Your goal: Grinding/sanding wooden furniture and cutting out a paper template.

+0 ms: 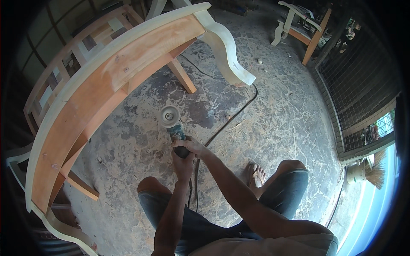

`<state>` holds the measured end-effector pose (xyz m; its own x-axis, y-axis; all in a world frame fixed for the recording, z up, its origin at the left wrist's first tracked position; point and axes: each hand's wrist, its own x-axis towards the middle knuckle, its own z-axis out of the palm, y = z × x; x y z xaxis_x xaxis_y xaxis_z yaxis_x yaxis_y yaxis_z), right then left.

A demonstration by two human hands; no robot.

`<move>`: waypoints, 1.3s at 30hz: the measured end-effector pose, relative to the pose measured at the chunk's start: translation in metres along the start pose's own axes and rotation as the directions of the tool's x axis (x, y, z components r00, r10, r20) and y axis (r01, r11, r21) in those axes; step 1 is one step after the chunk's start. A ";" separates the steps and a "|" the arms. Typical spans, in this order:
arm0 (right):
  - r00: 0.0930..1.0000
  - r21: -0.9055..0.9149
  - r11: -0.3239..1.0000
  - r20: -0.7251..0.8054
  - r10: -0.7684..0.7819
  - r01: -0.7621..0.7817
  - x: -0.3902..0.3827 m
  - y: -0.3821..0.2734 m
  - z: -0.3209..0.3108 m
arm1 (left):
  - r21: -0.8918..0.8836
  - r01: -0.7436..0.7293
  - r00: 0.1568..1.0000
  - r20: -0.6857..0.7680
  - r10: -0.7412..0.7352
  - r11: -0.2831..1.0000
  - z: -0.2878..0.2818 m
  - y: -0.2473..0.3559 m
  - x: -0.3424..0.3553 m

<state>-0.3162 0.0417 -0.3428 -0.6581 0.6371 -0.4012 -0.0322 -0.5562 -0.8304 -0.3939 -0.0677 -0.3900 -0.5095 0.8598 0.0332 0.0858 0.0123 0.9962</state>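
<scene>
Teal-bodied angle grinder [173, 126] held low over cracked concrete floor [282, 115], just left of picture centre, sanding disc facing up toward 12 o'clock. Left hand [183, 164] wrapped tight round rear handle, fingers closed on it. Right hand [191, 146] clamped over body just ahead of left, fingers curled shut around it. Black cord [230, 117] running from tool's tail toward 1 o'clock, curving off beneath curved wooden leg [226, 53]. Unfinished wooden furniture frame [106, 85] lying on its side from 8 to 12 o'clock, pale rim over orange-toned panel, near disc but apart from it. Second wooden chair piece [301, 27] at 1 o'clock, well apart. Straw broom [367, 170] at 3 o'clock beside wire-mesh panel [363, 81]. Bare foot [256, 175] planted right of hands, knees bent either side.
</scene>
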 end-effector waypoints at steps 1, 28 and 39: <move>0.998 0.022 0.999 0.034 -0.044 0.043 -0.001 -0.001 0.001 | -0.014 -0.026 1.000 -0.008 0.026 1.000 0.000 -0.001 0.000; 0.998 0.036 0.998 0.021 -0.051 0.051 0.008 0.001 0.011 | 0.078 -0.053 0.988 -0.141 0.064 0.996 -0.002 0.033 -0.004; 0.994 0.050 0.997 0.083 -0.070 0.066 0.000 -0.015 0.016 | 0.261 -0.044 0.981 -0.171 0.091 0.964 -0.002 0.057 -0.008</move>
<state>-0.3273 0.0415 -0.3241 -0.7147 0.6280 -0.3081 -0.1136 -0.5388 -0.8348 -0.3870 -0.0746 -0.3335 -0.6387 0.7572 0.1367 0.3283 0.1076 0.9384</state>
